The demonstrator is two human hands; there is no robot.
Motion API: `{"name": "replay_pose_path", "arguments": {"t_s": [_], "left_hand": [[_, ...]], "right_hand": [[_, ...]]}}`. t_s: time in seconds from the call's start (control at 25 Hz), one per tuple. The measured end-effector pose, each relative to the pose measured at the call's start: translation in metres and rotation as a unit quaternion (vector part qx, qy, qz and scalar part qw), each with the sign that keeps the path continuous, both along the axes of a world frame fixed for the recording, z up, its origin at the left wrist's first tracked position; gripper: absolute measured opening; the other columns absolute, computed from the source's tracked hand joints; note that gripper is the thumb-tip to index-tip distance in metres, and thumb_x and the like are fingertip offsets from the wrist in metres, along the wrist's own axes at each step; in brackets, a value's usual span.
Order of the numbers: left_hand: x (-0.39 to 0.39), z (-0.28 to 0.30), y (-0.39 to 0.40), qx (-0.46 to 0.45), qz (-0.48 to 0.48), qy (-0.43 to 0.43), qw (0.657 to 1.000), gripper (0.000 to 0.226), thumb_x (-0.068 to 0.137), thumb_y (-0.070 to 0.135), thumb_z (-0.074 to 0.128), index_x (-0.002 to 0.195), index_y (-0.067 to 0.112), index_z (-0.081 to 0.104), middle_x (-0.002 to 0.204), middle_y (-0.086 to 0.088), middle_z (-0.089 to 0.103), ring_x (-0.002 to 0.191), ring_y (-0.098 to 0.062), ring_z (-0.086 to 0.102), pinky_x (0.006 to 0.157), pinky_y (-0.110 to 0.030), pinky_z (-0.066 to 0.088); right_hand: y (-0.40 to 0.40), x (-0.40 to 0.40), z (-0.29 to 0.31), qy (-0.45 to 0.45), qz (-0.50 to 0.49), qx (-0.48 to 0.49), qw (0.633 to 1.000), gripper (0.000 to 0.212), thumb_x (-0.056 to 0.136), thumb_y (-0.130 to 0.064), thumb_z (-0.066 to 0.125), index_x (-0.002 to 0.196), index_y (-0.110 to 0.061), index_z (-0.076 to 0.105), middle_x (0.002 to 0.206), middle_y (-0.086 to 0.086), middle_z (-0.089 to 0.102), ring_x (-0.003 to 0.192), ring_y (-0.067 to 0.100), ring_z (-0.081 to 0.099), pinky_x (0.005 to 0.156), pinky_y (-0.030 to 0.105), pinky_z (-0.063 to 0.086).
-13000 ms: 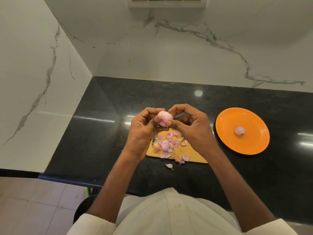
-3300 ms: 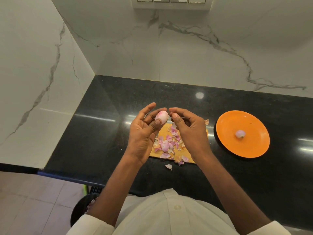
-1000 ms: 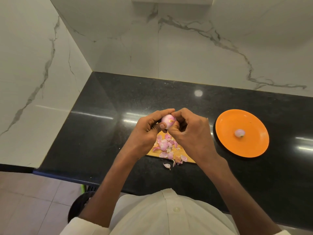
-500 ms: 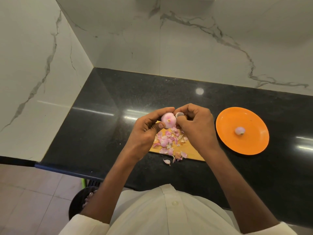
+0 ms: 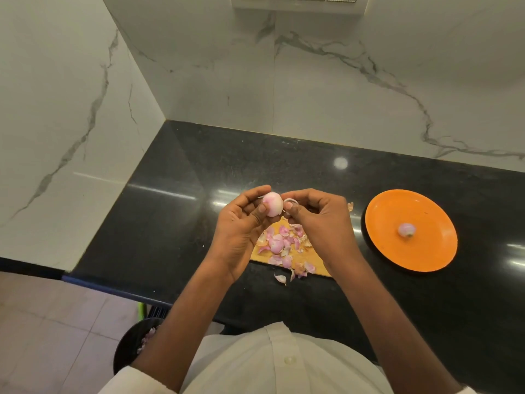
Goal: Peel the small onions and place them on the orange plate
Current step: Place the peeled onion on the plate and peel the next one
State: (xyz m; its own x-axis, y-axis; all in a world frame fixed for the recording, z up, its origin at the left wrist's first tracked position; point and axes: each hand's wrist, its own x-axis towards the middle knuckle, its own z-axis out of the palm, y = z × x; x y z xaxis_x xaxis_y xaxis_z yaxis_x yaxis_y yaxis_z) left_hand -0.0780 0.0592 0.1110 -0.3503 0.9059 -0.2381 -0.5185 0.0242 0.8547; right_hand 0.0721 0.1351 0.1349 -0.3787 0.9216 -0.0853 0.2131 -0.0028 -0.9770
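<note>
We see the left hand [image 5: 241, 223] held above the black bench [image 5: 176, 223], its thumb and fingers curled round a small pale pink onion [image 5: 272, 204], which sits at the fingertips over the far end of the wooden board [image 5: 315, 258]. The right hand [image 5: 321, 220] is just beside it, its thumb and forefinger pinching a thin curl of peel [image 5: 290, 201] that touches the onion's right side. Below the hands, loose pink skins [image 5: 281, 245] lie scattered on the board, with a few on the bench at its near edge. To the right, well apart from the board, sits the orange plate [image 5: 426, 251], with one peeled onion [image 5: 406, 229] near its middle.
</note>
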Motion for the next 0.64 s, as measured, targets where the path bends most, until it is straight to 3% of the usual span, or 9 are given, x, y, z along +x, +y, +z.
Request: {"name": "replay_pose_path", "arguments": {"t_s": [0.16,0.28,0.36,0.48,0.64], "left_hand": [[0.006,-0.002,0.0,-0.007,-0.008,-0.054,0.998,0.032,0.098,0.002,0.062,0.129,0.003,0.068,0.125,-0.013,0.074,0.121,-0.028,0.07,0.096,-0.032,0.06],[0.006,-0.002,0.001,-0.016,-0.013,-0.079,0.997,0.038,0.097,0.003,0.062,0.135,0.003,0.065,0.129,-0.016,0.072,0.118,-0.028,0.071,0.096,-0.033,0.061],[0.004,-0.003,0.003,-0.025,0.003,-0.083,0.996,0.04,0.094,0.004,0.066,0.134,0.003,0.066,0.129,-0.019,0.071,0.116,-0.029,0.071,0.092,-0.033,0.061],[0.003,-0.006,0.006,-0.034,0.02,-0.054,0.998,0.042,0.088,0.004,0.072,0.13,0.0,0.067,0.125,-0.018,0.073,0.117,-0.029,0.072,0.092,-0.033,0.061],[0.001,-0.006,0.006,-0.04,0.02,-0.018,0.999,0.039,0.086,0.007,0.074,0.125,0.002,0.07,0.118,-0.016,0.077,0.112,-0.031,0.073,0.093,-0.038,0.061]], "right_hand": [[0.0,0.002,-0.006,0.042,-0.029,-0.065,0.997,0.013,0.099,-0.013,0.07,0.105,-0.018,0.08,0.091,0.001,0.08,0.082,0.014,0.075,0.077,0.029,0.064],[0.001,0.002,-0.013,0.05,-0.051,-0.118,0.99,0.022,0.106,-0.026,0.06,0.108,-0.016,0.08,0.093,0.003,0.08,0.084,0.017,0.075,0.074,0.029,0.064],[0.003,0.001,-0.018,0.016,-0.039,-0.097,0.994,0.031,0.107,-0.035,0.055,0.108,-0.016,0.08,0.094,0.0,0.079,0.088,0.013,0.075,0.077,0.03,0.064],[0.003,0.0,-0.02,0.009,0.007,-0.042,0.999,0.024,0.104,-0.035,0.061,0.118,-0.025,0.078,0.105,-0.011,0.079,0.101,-0.001,0.071,0.089,0.026,0.058],[0.004,0.001,-0.019,0.012,0.06,0.037,0.997,0.033,0.096,-0.028,0.075,0.129,-0.027,0.073,0.113,-0.012,0.077,0.106,0.005,0.072,0.092,0.029,0.061]]}}
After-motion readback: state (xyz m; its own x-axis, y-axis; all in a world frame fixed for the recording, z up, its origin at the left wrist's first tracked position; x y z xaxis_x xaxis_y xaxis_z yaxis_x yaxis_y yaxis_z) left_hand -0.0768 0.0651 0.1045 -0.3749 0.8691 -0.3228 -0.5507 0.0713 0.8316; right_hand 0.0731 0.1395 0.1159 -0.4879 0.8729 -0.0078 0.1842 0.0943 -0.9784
